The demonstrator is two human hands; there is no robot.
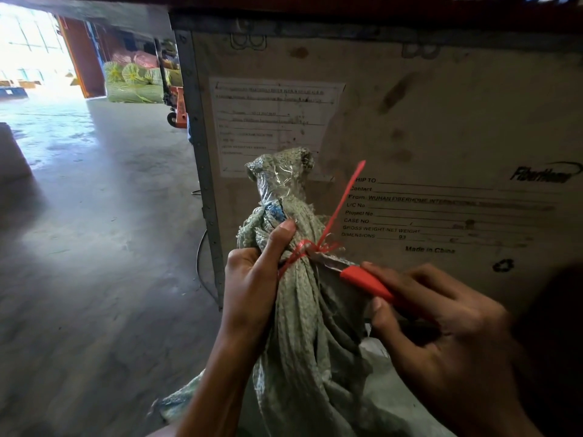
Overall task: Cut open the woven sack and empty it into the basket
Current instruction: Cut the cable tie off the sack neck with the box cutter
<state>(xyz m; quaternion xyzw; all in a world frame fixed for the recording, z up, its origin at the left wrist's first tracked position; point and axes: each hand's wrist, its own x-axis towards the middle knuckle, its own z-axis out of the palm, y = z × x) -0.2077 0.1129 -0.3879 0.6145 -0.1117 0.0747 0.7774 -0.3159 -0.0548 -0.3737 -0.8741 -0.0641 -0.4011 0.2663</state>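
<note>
Woven sack (303,326) stands at lower centre of the frame, against a labelled wooden crate (441,121), its neck bunched and bound by a red plastic tie (303,250). The cloth looks soft and limp, so the gathered neck is probably the firm place to hold it. The left hand (255,279) has its fingers clenched round that neck. The right hand (441,335) grasps a red-handled knife (362,280), blade at the tie. The blade tip is blurred, the sack's bottom is cut off, and its contents and any basket are out of view.
</note>
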